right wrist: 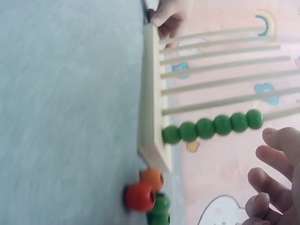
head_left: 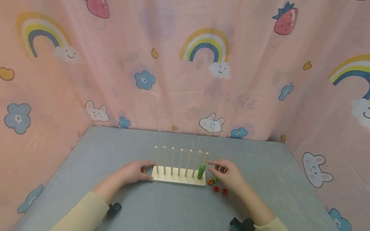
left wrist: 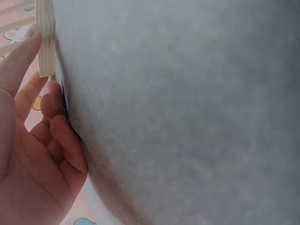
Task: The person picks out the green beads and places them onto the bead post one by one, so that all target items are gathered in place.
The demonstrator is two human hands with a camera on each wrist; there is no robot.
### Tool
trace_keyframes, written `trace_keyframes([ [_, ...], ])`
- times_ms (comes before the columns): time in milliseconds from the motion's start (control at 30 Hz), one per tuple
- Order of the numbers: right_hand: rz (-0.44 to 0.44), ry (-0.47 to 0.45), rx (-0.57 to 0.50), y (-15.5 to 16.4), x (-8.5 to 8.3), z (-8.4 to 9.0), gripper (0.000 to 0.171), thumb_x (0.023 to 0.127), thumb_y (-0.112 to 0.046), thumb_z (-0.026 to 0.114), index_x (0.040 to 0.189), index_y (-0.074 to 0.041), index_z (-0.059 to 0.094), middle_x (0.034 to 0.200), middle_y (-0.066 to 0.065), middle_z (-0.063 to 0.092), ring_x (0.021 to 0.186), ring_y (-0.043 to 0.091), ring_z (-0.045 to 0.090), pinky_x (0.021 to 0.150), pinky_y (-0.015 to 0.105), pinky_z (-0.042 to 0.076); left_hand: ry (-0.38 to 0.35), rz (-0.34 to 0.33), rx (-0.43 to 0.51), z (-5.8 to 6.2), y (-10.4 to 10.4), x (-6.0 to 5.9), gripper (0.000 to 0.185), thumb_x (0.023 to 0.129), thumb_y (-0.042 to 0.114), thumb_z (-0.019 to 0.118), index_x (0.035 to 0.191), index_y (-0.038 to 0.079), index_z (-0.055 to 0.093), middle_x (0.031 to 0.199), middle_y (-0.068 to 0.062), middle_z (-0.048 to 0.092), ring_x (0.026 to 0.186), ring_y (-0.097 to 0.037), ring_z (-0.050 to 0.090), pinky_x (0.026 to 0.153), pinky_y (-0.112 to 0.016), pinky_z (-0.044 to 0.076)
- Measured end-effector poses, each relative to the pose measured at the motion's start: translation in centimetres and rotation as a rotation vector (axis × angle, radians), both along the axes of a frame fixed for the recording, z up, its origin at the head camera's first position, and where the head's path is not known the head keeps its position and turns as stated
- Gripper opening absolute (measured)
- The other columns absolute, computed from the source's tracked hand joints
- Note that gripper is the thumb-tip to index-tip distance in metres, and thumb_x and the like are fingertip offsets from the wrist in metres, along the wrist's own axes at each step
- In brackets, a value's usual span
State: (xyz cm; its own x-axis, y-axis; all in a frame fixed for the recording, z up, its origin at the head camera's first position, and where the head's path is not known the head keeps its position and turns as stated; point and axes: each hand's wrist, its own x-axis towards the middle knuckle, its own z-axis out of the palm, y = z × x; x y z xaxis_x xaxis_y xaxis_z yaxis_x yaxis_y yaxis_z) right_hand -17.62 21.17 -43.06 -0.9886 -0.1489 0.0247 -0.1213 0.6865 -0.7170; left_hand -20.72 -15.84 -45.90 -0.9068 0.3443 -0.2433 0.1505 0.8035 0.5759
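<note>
A pale wooden peg board (head_left: 176, 181) with a row of upright rods stands on the table. My left hand (head_left: 134, 172) grips its left end, the thumb (left wrist: 32, 40) on the base and a finger behind it. On the rightmost rod sits a stack of several green beads (right wrist: 206, 129). Just right of that stack is my right hand (head_left: 228, 175), fingers loosely bent, with no bead visible between them. Beside the board's right end lie an orange bead (head_left: 210, 182), green beads (right wrist: 159, 206) and two red beads, one nearer (head_left: 215, 189) and one farther right (head_left: 224, 191).
The grey table (head_left: 138, 205) reaches back to a pink curtain (head_left: 173, 106) printed with rainbows, rabbits and flowers. Dark straps with devices sit at both wrists, one at the left wrist (head_left: 114, 209) and one at the right wrist (head_left: 242, 224).
</note>
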Motion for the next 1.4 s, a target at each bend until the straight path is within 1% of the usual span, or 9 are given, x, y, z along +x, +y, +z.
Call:
trace_keyframes([
  [233,0.008,-0.018,0.058,2.3,0.0,-0.6,0.025,0.088,-0.02,0.076,0.113,-0.015,0.076,0.081,-0.003,0.057,0.074,0.018,0.05,0.059,0.027,0.042,0.005,-0.007,0.008,0.0,0.0,0.0,0.056,0.08,0.033,0.084,0.131,0.022,0.065,0.073,0.001,0.051,0.066,-0.014,0.044,0.06,-0.032,0.033],
  [367,0.023,-0.049,0.085,3.5,-0.1,-1.2,0.024,0.088,-0.02,0.076,0.112,-0.015,0.077,0.081,-0.004,0.058,0.073,0.017,0.05,0.058,0.028,0.042,0.004,-0.01,0.013,0.1,0.0,0.0,0.056,0.08,0.032,0.084,0.131,0.021,0.065,0.073,0.001,0.051,0.066,-0.014,0.044,0.06,-0.032,0.034],
  [500,0.026,-0.092,0.125,4.1,0.0,-1.6,0.023,0.088,-0.021,0.076,0.112,-0.018,0.077,0.082,-0.004,0.059,0.074,0.016,0.05,0.058,0.029,0.042,0.0,-0.006,0.017,0.1,0.0,0.1,0.055,0.08,0.032,0.084,0.13,0.021,0.065,0.073,0.001,0.051,0.066,-0.014,0.044,0.06,-0.032,0.033],
  [700,0.019,-0.159,0.199,4.0,-0.4,-2.0,0.023,0.087,-0.022,0.077,0.11,-0.021,0.077,0.079,-0.005,0.058,0.075,0.016,0.051,0.062,0.032,0.043,-0.003,-0.003,0.013,0.0,0.0,0.1,0.056,0.08,0.033,0.083,0.131,0.022,0.065,0.073,0.001,0.051,0.065,-0.013,0.044,0.06,-0.031,0.033],
  [867,0.019,-0.214,0.248,3.7,-0.8,-2.5,0.023,0.085,-0.022,0.079,0.108,-0.022,0.077,0.077,-0.004,0.057,0.074,0.016,0.051,0.062,0.033,0.042,-0.005,-0.003,0.007,0.0,0.0,0.0,0.055,0.079,0.034,0.084,0.13,0.023,0.065,0.073,0.001,0.051,0.065,-0.013,0.044,0.06,-0.031,0.033],
  [1000,0.016,-0.239,0.275,3.5,-1.0,-2.7,0.023,0.086,-0.022,0.078,0.109,-0.021,0.076,0.077,-0.003,0.057,0.072,0.015,0.051,0.062,0.033,0.042,-0.009,-0.005,0.006,0.1,0.0,0.0,0.055,0.079,0.034,0.084,0.13,0.023,0.065,0.073,0.001,0.051,0.065,-0.014,0.044,0.06,-0.031,0.033],
  [1133,0.028,-0.247,0.302,3.3,-1.1,-2.8,0.024,0.086,-0.021,0.078,0.11,-0.02,0.076,0.076,-0.003,0.057,0.07,0.015,0.051,0.06,0.032,0.041,-0.009,-0.004,0.008,0.0,0.0,0.0,0.055,0.08,0.033,0.084,0.13,0.023,0.065,0.073,0.001,0.051,0.065,-0.014,0.045,0.06,-0.031,0.033],
  [1267,0.051,-0.235,0.328,3.2,-1.2,-3.0,0.022,0.087,-0.019,0.077,0.109,-0.019,0.076,0.075,-0.003,0.056,0.069,0.014,0.05,0.06,0.033,0.04,-0.005,-0.008,0.006,0.0,0.0,-0.1,0.055,0.08,0.032,0.084,0.13,0.022,0.065,0.073,0.001,0.051,0.065,-0.013,0.045,0.06,-0.031,0.034],
  [1400,0.054,-0.225,0.342,3.1,-1.4,-3.2,0.022,0.087,-0.017,0.077,0.108,-0.02,0.076,0.075,-0.003,0.055,0.07,0.014,0.05,0.061,0.033,0.039,-0.001,-0.012,0.008,-0.1,0.0,-0.1,0.055,0.08,0.033,0.083,0.131,0.022,0.065,0.073,0.002,0.051,0.065,-0.013,0.045,0.059,-0.031,0.034],
])
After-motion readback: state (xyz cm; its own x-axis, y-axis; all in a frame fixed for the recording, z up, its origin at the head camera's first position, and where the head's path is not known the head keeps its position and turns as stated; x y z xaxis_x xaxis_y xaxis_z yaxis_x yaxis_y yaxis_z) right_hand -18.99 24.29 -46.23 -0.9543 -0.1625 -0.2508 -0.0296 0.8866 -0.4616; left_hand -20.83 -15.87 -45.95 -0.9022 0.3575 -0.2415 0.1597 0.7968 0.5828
